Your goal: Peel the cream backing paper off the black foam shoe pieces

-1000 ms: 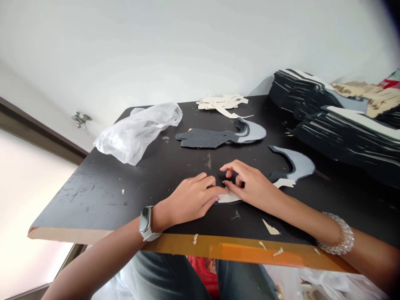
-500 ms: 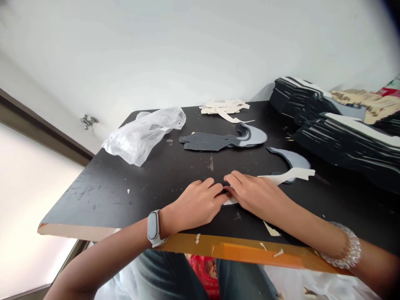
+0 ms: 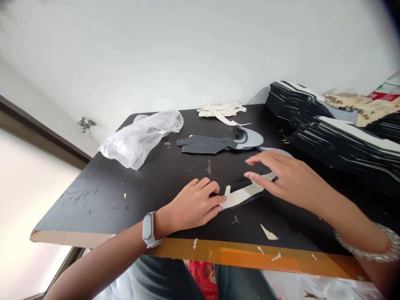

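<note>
- Left hand [image 3: 193, 203]: fingers lightly curled and flat to the counter [image 3: 93, 200], tips at the end of a cream strip [image 3: 242, 196]; whether they pinch it, I cannot tell.
- Right hand [image 3: 289, 177]: open, fingers spread, above the far end of the strip; no pinch.
- The cream strip lies on a dark cut piece [image 3: 250, 201], between the hands, near the counter's front edge.
- A light grey curved piece [image 3: 275, 149] sits just beyond the right hand's fingers, partly hidden.
- Farther back lies a dark grey cut piece with a light grey end [image 3: 206, 144].
- Beside it is a crumpled clear plastic bag [image 3: 137, 141].
- Cream offcuts [image 3: 221, 110] lie in a loose pile at the back.
- Stacks of black sheets [image 3: 340, 133] rise at the right.
- A red-and-white package [image 3: 385, 95] shows print too small to read.
- Orange tape [image 3: 250, 255] runs along the counter's front edge, with small cream scraps nearby.
- A smart band [image 3: 149, 230] circles the left wrist; a silver beaded bracelet [image 3: 373, 250] circles the right.
</note>
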### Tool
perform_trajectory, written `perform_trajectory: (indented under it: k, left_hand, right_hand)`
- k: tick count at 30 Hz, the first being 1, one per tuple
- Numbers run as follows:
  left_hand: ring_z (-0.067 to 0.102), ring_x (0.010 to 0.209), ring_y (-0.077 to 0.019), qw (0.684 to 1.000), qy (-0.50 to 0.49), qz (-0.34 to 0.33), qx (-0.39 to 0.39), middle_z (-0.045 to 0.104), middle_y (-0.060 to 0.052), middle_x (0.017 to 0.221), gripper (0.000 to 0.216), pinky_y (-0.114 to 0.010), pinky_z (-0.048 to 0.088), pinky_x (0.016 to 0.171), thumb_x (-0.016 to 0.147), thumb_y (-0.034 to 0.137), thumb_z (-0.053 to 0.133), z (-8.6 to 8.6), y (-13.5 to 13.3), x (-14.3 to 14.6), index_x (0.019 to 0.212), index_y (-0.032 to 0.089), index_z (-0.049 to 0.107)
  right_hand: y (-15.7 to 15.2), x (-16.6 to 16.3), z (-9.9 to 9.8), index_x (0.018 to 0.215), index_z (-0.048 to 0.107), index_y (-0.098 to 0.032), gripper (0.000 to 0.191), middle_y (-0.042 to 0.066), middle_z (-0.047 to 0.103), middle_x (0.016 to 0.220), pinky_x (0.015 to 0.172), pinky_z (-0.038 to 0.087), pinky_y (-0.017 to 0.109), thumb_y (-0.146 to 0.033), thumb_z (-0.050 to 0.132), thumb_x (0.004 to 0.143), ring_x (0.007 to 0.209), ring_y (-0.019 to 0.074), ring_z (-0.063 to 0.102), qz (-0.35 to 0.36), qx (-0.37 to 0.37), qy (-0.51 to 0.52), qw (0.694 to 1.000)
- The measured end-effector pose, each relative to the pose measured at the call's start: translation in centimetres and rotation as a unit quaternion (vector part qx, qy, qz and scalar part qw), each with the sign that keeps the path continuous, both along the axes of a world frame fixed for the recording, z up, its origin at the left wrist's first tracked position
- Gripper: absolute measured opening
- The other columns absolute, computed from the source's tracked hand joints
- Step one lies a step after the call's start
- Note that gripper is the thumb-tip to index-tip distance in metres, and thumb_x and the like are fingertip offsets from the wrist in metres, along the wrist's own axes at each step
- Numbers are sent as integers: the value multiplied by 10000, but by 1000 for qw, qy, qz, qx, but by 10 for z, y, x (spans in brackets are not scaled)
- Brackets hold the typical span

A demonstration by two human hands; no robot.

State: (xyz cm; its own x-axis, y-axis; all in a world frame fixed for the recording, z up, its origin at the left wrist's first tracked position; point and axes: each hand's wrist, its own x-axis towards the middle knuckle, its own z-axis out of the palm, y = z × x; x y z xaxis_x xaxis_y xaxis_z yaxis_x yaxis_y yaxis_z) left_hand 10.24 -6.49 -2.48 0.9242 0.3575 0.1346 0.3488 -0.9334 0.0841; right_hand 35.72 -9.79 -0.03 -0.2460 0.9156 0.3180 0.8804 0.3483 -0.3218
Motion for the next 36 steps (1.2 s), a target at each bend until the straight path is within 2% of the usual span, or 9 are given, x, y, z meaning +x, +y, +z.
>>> perform_trajectory:
  k: [3, 6, 9, 18, 22, 28, 36]
  left_hand:
    - [479, 1164, -239, 999, -32, -1, -33, 536, -89, 1278, 369, -380, 397, 928, 953, 449, 439, -4, 4, -1, 1206, 213, 566]
    - [343, 1339, -261, 998, -32, -19, -52, 430, -77, 1437, 472, -436, 329, 1040, 937, 510, 439, -8, 6, -1, 1331, 253, 472]
    - [301, 1378, -266, 997, -16, -33, -61, 396, -57, 1471, 482, -481, 285, 1083, 934, 526, 432, -8, 5, 0, 1355, 291, 449]
    - [329, 1354, -289, 998, -19, -31, -52, 414, -80, 1445, 541, -527, 304, 1066, 898, 588, 443, -8, 2, 4, 1375, 333, 427]
    - [348, 1333, -308, 999, -17, -32, -39, 424, -112, 1421, 576, -534, 320, 1052, 881, 614, 444, -7, -1, 7, 1364, 299, 448]
    - [341, 1334, -305, 999, -12, -26, -39, 418, -116, 1420, 613, -526, 314, 1055, 879, 631, 426, -8, -3, 9, 1386, 287, 415]
    - [369, 1295, -312, 999, -29, -24, -36, 451, -125, 1370, 602, -508, 333, 1027, 871, 637, 435, -10, -3, 13, 1364, 292, 450]
  right_hand:
    - [7, 19, -2, 850, 613, -236, 325, 44, 680, 886, 693, 448, 353, -555, 554, 822, 828, 242, 632, 4, -148, -34, 988]
    - [13, 25, -8, 786, 582, -230, 303, 23, 670, 840, 674, 401, 304, -530, 562, 817, 790, 205, 609, 54, -205, -23, 977]
    - [15, 23, -12, 743, 537, -223, 280, 10, 661, 795, 666, 378, 290, -478, 513, 856, 753, 187, 593, 77, -238, -5, 968]
    - [17, 18, -16, 778, 537, -231, 277, 20, 663, 789, 655, 349, 295, -479, 460, 874, 769, 216, 594, 57, -260, -37, 963]
    - [19, 19, -17, 767, 535, -229, 280, 17, 663, 782, 642, 342, 292, -480, 467, 868, 745, 211, 595, 62, -253, -45, 964]
    - [20, 19, -12, 723, 509, -228, 291, -6, 636, 726, 597, 323, 273, -477, 464, 865, 677, 186, 572, 61, -287, -38, 955]
    - [22, 19, -16, 759, 559, -231, 283, 10, 659, 742, 600, 316, 283, -488, 478, 845, 702, 204, 583, 59, -270, -60, 959]
